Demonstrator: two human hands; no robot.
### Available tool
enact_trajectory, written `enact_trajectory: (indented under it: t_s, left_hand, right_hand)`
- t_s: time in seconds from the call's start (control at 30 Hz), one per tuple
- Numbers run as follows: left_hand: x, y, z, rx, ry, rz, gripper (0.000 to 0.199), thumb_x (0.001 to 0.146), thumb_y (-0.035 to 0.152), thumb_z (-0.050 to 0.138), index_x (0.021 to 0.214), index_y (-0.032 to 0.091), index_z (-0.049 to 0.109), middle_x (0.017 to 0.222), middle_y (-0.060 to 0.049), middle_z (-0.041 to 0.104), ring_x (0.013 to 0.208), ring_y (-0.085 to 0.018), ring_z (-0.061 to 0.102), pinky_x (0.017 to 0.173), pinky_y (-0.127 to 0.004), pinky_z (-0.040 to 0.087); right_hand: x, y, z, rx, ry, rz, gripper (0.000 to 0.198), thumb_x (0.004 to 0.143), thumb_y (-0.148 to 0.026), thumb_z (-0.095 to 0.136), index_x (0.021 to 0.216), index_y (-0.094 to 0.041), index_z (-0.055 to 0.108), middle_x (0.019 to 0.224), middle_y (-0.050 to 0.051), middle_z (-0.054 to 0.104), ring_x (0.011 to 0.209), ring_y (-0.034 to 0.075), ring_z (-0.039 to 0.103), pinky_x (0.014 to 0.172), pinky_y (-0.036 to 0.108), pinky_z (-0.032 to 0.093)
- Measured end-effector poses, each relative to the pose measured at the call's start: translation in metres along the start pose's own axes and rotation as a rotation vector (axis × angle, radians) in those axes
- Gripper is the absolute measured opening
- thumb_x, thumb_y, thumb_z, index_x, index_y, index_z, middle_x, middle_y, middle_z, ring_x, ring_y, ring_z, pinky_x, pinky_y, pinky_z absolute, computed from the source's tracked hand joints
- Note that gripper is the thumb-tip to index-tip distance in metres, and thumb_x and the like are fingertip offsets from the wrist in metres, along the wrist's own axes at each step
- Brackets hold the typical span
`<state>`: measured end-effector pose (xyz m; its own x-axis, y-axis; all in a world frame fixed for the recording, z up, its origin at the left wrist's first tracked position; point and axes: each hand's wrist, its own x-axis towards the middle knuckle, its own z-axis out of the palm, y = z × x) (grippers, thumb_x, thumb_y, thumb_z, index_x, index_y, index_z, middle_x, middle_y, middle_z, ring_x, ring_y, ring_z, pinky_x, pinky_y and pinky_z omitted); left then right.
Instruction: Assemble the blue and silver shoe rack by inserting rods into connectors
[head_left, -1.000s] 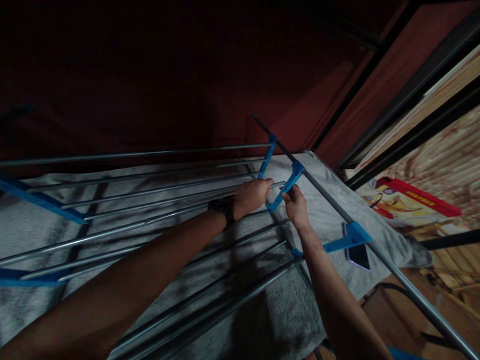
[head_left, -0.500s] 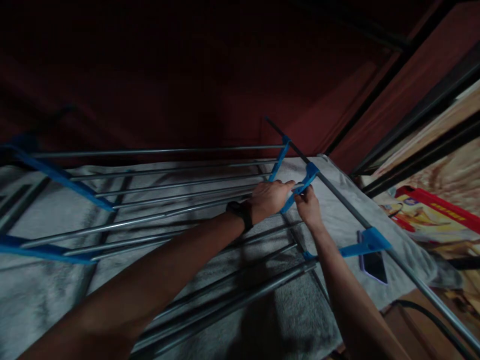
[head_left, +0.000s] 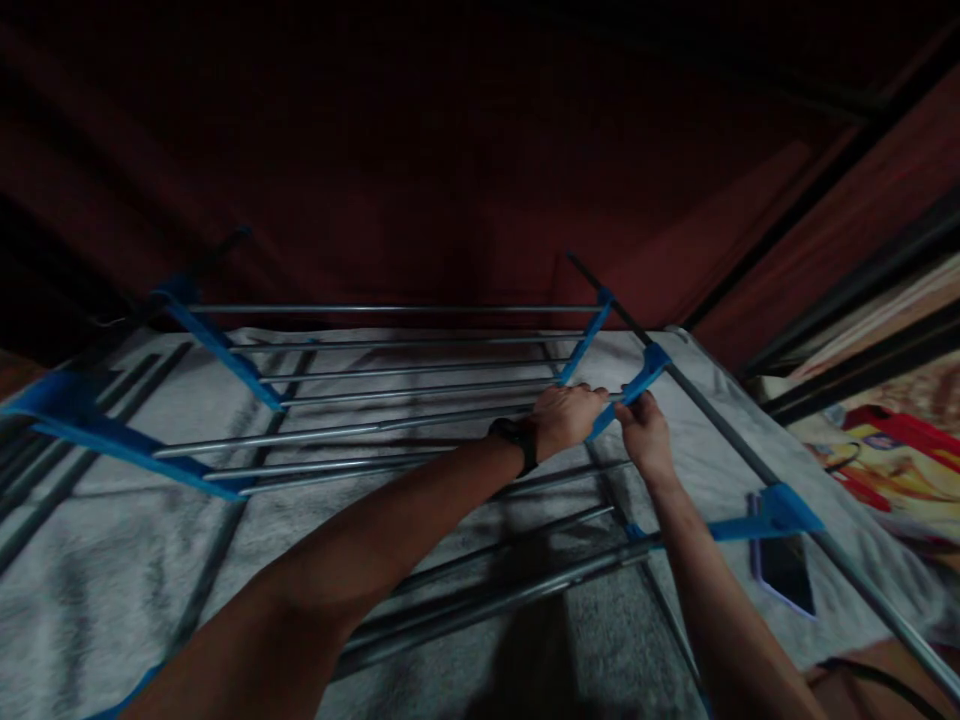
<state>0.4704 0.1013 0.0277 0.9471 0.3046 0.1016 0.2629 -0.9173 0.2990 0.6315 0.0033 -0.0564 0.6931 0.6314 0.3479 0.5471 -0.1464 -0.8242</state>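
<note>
A rack of grey metal tubes and blue plastic brackets lies over a grey blanket. My left hand (head_left: 568, 415), with a dark watch on its wrist, is closed around the right end of a metal tube (head_left: 322, 436). Close beside it, my right hand (head_left: 646, 435) pinches the middle blue bracket (head_left: 651, 366), where that tube meets it; the fingertips are partly hidden. This bracket sits on a long grey side pole (head_left: 724, 425). Farther back, another blue bracket (head_left: 589, 338) holds several tubes. At the left, a blue bracket (head_left: 124, 432) carries the other tube ends.
The grey blanket (head_left: 97, 560) spreads under the rack. A phone (head_left: 784, 573) lies on it at the right, under a nearer blue bracket (head_left: 787, 508). Beyond stands a dark red panel (head_left: 420, 200). A red and yellow package (head_left: 900, 450) lies at far right.
The camera view has shifted, so the rack and hands appear farther right, and more of the left brackets shows. Both hands stay at the same bracket and tube end.
</note>
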Motion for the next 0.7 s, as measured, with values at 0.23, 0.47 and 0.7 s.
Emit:
enact_trajectory:
  t_s: [0.23,0.47,0.7]
  left_hand:
    - [0.004,-0.008,0.008,0.051,0.053,-0.003,0.042,0.098,0.018,0.039,0.135,0.021,0.056,0.12,-0.01,0.07,0.111,-0.023,0.069,0.091,-0.034,0.055]
    - [0.002,-0.006,0.01,0.072,0.039,-0.015,0.042,0.1,0.02,0.039,0.138,0.024,0.056,0.123,-0.01,0.07,0.112,-0.022,0.069,0.091,-0.032,0.055]
    - [0.002,-0.008,0.011,0.088,0.043,0.014,0.043,0.099,0.015,0.039,0.139,0.021,0.055,0.12,-0.01,0.071,0.107,-0.021,0.07,0.089,-0.031,0.055]
  right_hand:
    - [-0.003,-0.012,0.002,-0.039,0.003,0.011,0.02,0.083,-0.038,0.053,0.096,-0.023,0.055,0.083,0.004,0.066,0.086,0.021,0.063,0.082,0.034,0.05]
    - [-0.002,-0.015,0.002,-0.048,-0.009,0.038,0.023,0.082,-0.036,0.052,0.1,-0.022,0.056,0.086,0.005,0.068,0.086,0.021,0.064,0.08,0.034,0.05]
    - [-0.007,-0.025,0.005,-0.148,0.012,0.052,0.017,0.083,-0.035,0.049,0.096,-0.024,0.051,0.082,0.004,0.065,0.076,0.02,0.061,0.073,0.031,0.047]
